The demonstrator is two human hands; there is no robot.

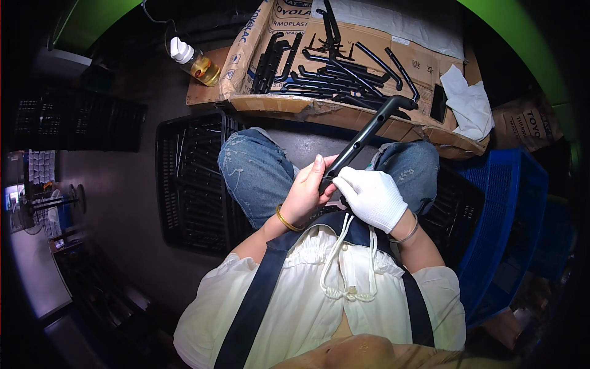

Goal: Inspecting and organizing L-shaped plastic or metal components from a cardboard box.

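Observation:
A glossy black bent tubular part (pixel 369 132), like a plastic handle with holes along its side, slants up and away over my lap. Bare and wearing a gold bangle, my left hand (pixel 305 192) grips its near end, thumb along the shaft. My right hand (pixel 372 197), in a white knit glove, pinches at that same end from the other side; whether a small piece is in those fingertips is hidden. The part's far bend reaches over the front edge of a cardboard box (pixel 270 106), where several similar black parts (pixel 335 77) lie piled.
A spray bottle (pixel 206 69) of yellowish liquid stands left of the box. White cloth or paper (pixel 468 101) and a flat dark rectangular object (pixel 438 103) lie at its right. A black crate (pixel 165 184) of dark parts sits at my left; blue crates (pixel 491 227) stand right.

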